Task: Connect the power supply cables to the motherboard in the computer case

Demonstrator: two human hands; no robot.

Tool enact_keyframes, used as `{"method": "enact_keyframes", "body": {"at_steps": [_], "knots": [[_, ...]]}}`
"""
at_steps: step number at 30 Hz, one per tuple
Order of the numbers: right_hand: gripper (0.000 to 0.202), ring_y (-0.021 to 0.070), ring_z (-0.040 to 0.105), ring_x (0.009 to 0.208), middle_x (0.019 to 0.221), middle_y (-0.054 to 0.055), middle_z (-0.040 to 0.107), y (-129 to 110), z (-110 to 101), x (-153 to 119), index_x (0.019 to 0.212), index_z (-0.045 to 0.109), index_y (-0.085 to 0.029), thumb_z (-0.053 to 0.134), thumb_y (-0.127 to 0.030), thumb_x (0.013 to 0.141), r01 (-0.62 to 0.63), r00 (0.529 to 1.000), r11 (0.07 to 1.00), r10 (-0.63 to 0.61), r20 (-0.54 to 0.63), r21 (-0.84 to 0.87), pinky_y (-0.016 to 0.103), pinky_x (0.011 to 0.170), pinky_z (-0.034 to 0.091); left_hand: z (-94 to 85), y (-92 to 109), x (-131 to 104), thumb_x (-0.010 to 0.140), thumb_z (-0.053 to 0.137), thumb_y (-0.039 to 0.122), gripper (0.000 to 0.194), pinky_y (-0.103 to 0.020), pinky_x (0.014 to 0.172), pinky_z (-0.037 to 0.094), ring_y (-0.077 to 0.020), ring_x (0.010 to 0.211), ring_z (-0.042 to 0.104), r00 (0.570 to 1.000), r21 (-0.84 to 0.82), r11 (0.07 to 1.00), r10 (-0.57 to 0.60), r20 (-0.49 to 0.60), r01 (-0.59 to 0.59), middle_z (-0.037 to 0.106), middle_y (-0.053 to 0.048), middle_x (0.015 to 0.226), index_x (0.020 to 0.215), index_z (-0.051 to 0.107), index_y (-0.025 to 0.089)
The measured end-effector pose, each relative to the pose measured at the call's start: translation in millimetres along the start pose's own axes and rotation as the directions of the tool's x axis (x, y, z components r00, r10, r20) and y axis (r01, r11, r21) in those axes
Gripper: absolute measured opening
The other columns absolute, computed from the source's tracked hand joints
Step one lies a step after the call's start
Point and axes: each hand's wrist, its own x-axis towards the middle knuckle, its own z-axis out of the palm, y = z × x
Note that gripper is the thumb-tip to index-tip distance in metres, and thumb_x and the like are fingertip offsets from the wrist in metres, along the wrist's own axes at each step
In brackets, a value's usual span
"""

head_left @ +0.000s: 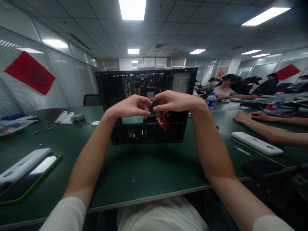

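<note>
- In the centre of the frame both hands meet in front of an open black computer case [146, 128] that stands on a dark green table [144, 173].
- The left hand [131, 107] is curled, its fingertips pinched on a small black connector [153, 109] held between the two hands.
- The right hand [174, 101] is likewise closed, its fingers gripping the same connector from the other side; the two hands touch at the fingertips.
- A bundle of red, yellow and orange wires [162, 121] hangs from the connector, just below the hands, and runs down into the case.
- Inside the case, above the hands, a circuit board [141, 85] with slots shows, and a silver box with a label [181, 83] sits in its upper right corner.
- At the lower left of the frame a white flat device [22, 165] lies on the table beside a dark pad with a green edge [36, 179].
- At the right, a similar white device [256, 143] lies near another person's forearms [271, 126], which rest on the table.
- A water bottle [211, 100] stands just right of the case; further people sit at the far right.
- A red paper sign [30, 73] hangs on the glass wall at the upper left.
</note>
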Motion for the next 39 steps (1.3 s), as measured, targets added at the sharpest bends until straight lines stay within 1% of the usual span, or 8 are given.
{"method": "enact_keyframes", "body": {"at_steps": [3,11,15,19,21,29,33,39], "knots": [[0.028,0.0144,0.058,0.070,0.081,0.003,0.068,6,0,1,0.106,0.071,-0.014,0.070,-0.039,0.093,0.004,0.999,0.998,-0.002,-0.035,0.059,0.025,0.060,0.039,0.1,-6,5,0.073,0.089,0.029,0.037,-0.037,0.082,0.062,-0.0240,0.086,0.078,0.997,-0.073,0.997,0.004,-0.082,-0.010,0.081,-0.010,0.094,0.104,0.076,0.014],[0.039,0.0165,0.060,0.076,0.089,0.005,0.070,12,7,11,0.125,0.069,-0.013,0.068,-0.035,0.092,0.057,0.942,0.994,-0.023,-0.335,0.092,0.027,0.066,0.045,4.8,-9,12,0.077,0.086,0.022,0.039,-0.040,0.089,0.062,-0.0238,0.087,0.078,0.950,-0.224,0.972,-0.003,-0.313,-0.071,0.081,-0.010,0.093,0.111,0.072,0.010],[0.036,0.0190,0.063,0.087,0.106,0.009,0.074,12,12,17,0.118,0.074,-0.013,0.064,-0.036,0.092,0.127,0.910,0.987,-0.078,-0.408,0.095,0.030,0.074,0.049,5.9,-11,14,0.076,0.087,0.025,0.044,-0.041,0.090,0.062,-0.0232,0.087,0.078,0.929,-0.262,0.958,0.007,-0.370,-0.112,0.080,-0.009,0.092,0.114,0.070,0.010],[0.036,0.0192,0.064,0.087,0.104,0.010,0.074,17,13,20,0.113,0.075,-0.012,0.065,-0.038,0.090,0.138,0.895,0.979,-0.058,-0.442,0.150,0.030,0.073,0.050,5.5,-15,17,0.076,0.087,0.028,0.043,-0.039,0.092,0.062,-0.0225,0.090,0.077,0.904,-0.232,0.961,0.037,-0.426,-0.149,0.080,-0.009,0.095,0.112,0.072,0.011],[0.038,0.0189,0.064,0.085,0.100,0.010,0.074,19,12,21,0.114,0.075,-0.012,0.065,-0.039,0.090,0.141,0.895,0.972,-0.045,-0.443,0.185,0.029,0.071,0.050,4.8,-15,16,0.076,0.087,0.029,0.042,-0.039,0.093,0.061,-0.0227,0.092,0.077,0.897,-0.212,0.965,0.048,-0.439,-0.156,0.080,-0.009,0.096,0.111,0.073,0.012],[0.039,0.0182,0.062,0.081,0.095,0.008,0.072,14,15,21,0.114,0.074,-0.013,0.066,-0.042,0.089,0.148,0.899,0.970,-0.051,-0.436,0.193,0.029,0.069,0.050,2.6,-11,10,0.076,0.087,0.029,0.042,-0.042,0.093,0.061,-0.0233,0.091,0.076,0.923,-0.217,0.968,0.033,-0.384,-0.125,0.080,-0.009,0.094,0.112,0.074,0.011],[0.035,0.0175,0.060,0.081,0.099,0.008,0.072,11,18,21,0.111,0.074,-0.014,0.064,-0.040,0.091,0.156,0.880,0.981,-0.084,-0.467,0.117,0.029,0.070,0.047,3.9,-8,10,0.077,0.084,0.021,0.037,-0.043,0.093,0.062,-0.0223,0.089,0.077,0.912,-0.241,0.965,-0.003,-0.410,-0.105,0.080,-0.008,0.093,0.112,0.074,0.011],[0.033,0.0158,0.055,0.074,0.089,0.005,0.070,9,18,19,0.113,0.074,-0.015,0.062,-0.039,0.094,0.120,0.884,0.992,-0.121,-0.452,-0.031,0.028,0.068,0.040,3.7,-15,14,0.078,0.083,0.021,0.034,-0.041,0.092,0.063,-0.0211,0.088,0.077,0.905,-0.307,0.947,-0.049,-0.423,-0.092,0.080,-0.009,0.095,0.109,0.075,0.010]]}}
